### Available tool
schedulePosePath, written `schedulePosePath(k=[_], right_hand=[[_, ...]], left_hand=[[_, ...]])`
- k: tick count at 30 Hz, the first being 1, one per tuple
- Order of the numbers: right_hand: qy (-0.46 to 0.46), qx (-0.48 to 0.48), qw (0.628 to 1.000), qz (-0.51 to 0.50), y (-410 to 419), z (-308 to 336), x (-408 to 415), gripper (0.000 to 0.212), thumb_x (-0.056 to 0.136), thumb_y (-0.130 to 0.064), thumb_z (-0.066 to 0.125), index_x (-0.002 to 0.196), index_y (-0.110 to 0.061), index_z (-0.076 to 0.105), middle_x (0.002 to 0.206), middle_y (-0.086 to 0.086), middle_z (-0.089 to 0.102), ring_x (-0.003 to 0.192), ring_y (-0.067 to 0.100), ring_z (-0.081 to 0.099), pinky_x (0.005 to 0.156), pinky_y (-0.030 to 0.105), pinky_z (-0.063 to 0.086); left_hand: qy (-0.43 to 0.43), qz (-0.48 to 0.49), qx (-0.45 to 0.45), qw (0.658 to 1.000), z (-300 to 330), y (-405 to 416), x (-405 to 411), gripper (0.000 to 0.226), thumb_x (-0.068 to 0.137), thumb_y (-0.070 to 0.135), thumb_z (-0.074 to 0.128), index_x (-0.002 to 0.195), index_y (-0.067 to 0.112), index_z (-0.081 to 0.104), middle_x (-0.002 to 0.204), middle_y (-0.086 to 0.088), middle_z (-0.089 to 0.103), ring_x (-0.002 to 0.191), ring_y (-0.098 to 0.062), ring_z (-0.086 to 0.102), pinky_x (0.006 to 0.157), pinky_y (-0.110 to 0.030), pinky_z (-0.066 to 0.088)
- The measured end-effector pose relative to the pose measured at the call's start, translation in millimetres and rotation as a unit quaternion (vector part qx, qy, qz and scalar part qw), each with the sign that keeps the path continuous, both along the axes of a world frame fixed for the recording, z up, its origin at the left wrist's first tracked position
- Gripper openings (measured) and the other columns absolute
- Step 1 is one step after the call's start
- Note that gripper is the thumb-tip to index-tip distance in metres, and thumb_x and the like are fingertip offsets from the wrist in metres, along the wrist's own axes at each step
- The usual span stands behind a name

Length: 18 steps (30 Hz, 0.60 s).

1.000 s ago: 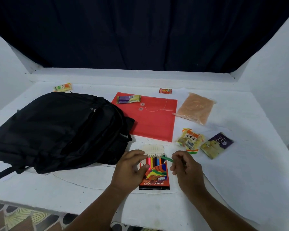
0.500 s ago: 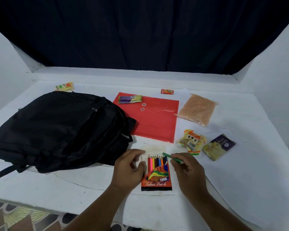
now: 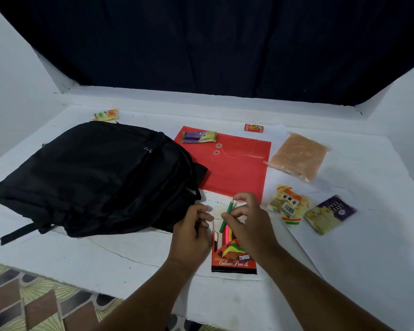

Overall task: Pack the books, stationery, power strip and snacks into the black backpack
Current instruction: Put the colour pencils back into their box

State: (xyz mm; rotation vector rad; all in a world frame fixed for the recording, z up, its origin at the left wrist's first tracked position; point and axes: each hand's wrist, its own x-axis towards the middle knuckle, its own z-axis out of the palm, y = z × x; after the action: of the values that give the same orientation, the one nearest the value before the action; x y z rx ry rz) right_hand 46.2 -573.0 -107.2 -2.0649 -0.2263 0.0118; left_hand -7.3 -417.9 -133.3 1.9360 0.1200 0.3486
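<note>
The black backpack (image 3: 91, 177) lies flat on the left of the white table. In front of me lies a red colour pencil box (image 3: 233, 261) with its flap open and several pencils showing. My right hand (image 3: 246, 225) pinches a green pencil (image 3: 226, 215) over the box's open end, the pencil tilted with its tip down toward the box. My left hand (image 3: 191, 235) holds the box's left edge near the opening. A red envelope folder (image 3: 234, 170) lies behind the box.
Snack packets lie around: a purple-yellow one (image 3: 198, 136) on the folder, a yellow-orange one (image 3: 289, 204), a purple one (image 3: 330, 212), a clear bag of peach snacks (image 3: 299, 158), one (image 3: 105, 115) behind the backpack. A small red eraser box (image 3: 253, 128) sits at the back.
My right hand has lifted and swung the green pencil from lying crosswise at the box's right to standing tilted over the opening. My left hand shifted slightly on the box's edge.
</note>
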Motion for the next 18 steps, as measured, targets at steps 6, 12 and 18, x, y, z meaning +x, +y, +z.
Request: schedulePosePath(k=[6, 12, 18], right_hand=[[-0.075, -0.122, 0.99, 0.018, -2, -16, 7, 0.033, 0.081, -0.039, 0.074, 0.113, -0.034, 0.066, 0.079, -0.026, 0.064, 0.092, 0.004, 0.06, 0.095, 0.042, 0.043], [-0.06, -0.171, 0.982, 0.058, -6, -17, 7, 0.041, 0.077, -0.05, 0.075, 0.115, -0.037, 0.068, 0.109, -0.024, 0.063, 0.113, 0.004, 0.048, 0.1, 0.036, 0.029], [-0.069, -0.174, 0.973, 0.134, -20, -22, 2, 0.047, 0.069, -0.06, 0.068, 0.111, -0.038, 0.067, 0.117, -0.023, 0.058, 0.114, 0.0, 0.045, 0.104, 0.034, 0.032]], left_hand=[[0.006, 0.002, 0.004, 1.0, 1, -1, 1, 0.042, 0.09, -0.007, 0.051, 0.115, 0.025, 0.058, 0.092, 0.006, 0.068, 0.087, -0.014, 0.069, 0.071, -0.027, 0.057], [-0.006, -0.004, 0.01, 1.0, 2, -2, 2, 0.035, 0.092, -0.002, 0.055, 0.114, 0.024, 0.059, 0.088, 0.006, 0.069, 0.085, -0.013, 0.069, 0.072, -0.03, 0.058], [-0.015, -0.005, 0.03, 0.999, 0, -3, 3, 0.031, 0.093, -0.001, 0.057, 0.114, 0.021, 0.061, 0.087, 0.008, 0.068, 0.086, -0.014, 0.069, 0.075, -0.028, 0.058]])
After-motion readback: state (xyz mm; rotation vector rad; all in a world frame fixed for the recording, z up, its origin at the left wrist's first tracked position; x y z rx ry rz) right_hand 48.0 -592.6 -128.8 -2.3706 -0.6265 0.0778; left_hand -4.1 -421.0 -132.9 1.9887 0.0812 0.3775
